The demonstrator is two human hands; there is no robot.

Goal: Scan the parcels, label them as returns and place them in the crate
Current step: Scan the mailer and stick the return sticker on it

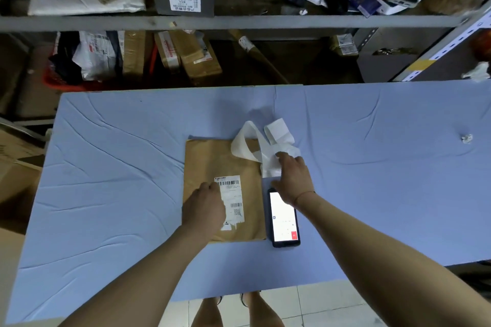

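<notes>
A flat brown paper parcel (212,164) lies in the middle of the blue-covered table (106,167), with a white shipping label (233,196) on its near part. My left hand (204,207) rests on the parcel, its curled fingers at the label's left edge. A curled strip of white labels (260,146) lies over the parcel's far right corner. My right hand (292,178) pinches the near end of that strip. A phone (283,220) with a lit screen lies just right of the parcel, below my right hand.
Metal shelving (239,21) behind the table holds boxes and mail bags. A red crate (61,79) with parcels stands on the floor at the back left. A crumpled paper scrap (466,138) lies at the table's right. Cardboard boxes (16,167) stand left of the table.
</notes>
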